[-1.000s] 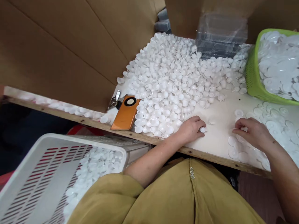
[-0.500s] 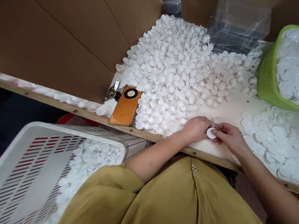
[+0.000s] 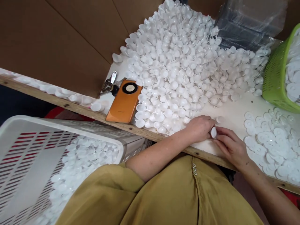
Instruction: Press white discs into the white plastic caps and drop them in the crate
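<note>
A small white plastic saucer (image 3: 213,132) is tilted steeply between my two hands, near the table's front edge. My right hand (image 3: 231,146) is closed on it, with thumb and fingertips at its rim. My left hand (image 3: 201,128) is curled right beside the saucer. Its fingers are folded, and whatever they hold is hidden. Against that hand spreads a big heap of tiny white cups (image 3: 173,72) with handles. To the right of my right hand lies a loose layer of similar white saucers (image 3: 274,140).
An orange phone (image 3: 123,104) and keys (image 3: 110,83) lie left of the heap. A green basket (image 3: 275,68) holding white pieces stands at right. Below the wooden table edge (image 3: 79,112), a white crate (image 3: 35,120) contains more small white pieces. Plastic-wrapped packs (image 3: 250,22) stand behind.
The saucer has turned from facing up to steeply tilted. My right hand's grip has shifted from flat on the saucer to its rim. The camera view has moved slightly.
</note>
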`<action>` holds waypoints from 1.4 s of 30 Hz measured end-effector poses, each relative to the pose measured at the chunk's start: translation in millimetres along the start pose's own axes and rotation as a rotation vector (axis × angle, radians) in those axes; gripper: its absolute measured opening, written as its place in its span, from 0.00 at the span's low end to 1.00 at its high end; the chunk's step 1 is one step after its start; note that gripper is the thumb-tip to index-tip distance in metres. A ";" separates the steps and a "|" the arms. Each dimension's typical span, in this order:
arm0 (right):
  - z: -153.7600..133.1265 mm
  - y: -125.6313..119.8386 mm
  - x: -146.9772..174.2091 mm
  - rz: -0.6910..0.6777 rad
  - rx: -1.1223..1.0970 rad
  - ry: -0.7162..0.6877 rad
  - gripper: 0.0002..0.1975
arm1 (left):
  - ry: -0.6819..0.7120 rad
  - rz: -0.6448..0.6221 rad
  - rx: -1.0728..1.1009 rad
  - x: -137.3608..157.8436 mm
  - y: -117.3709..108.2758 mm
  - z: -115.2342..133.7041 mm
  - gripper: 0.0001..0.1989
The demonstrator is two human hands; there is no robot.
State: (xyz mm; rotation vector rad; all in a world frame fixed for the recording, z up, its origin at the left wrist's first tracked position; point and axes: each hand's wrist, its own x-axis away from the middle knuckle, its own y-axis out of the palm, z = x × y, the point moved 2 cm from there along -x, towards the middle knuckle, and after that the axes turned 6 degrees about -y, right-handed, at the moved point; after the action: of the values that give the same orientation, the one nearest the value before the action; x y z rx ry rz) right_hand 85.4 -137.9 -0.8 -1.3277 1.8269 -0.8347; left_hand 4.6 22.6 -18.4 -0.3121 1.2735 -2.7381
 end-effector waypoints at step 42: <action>20.9 0.3 -47.0 -0.247 -0.688 0.733 0.23 | 0.024 -0.010 -0.009 1.0 -1.3 -0.5 0.11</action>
State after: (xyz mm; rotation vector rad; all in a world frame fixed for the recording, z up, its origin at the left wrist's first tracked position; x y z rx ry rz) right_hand 112.9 -94.6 -4.0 -1.8560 2.7272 -0.9397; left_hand 3.6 23.6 -17.6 -0.2873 1.2938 -2.7534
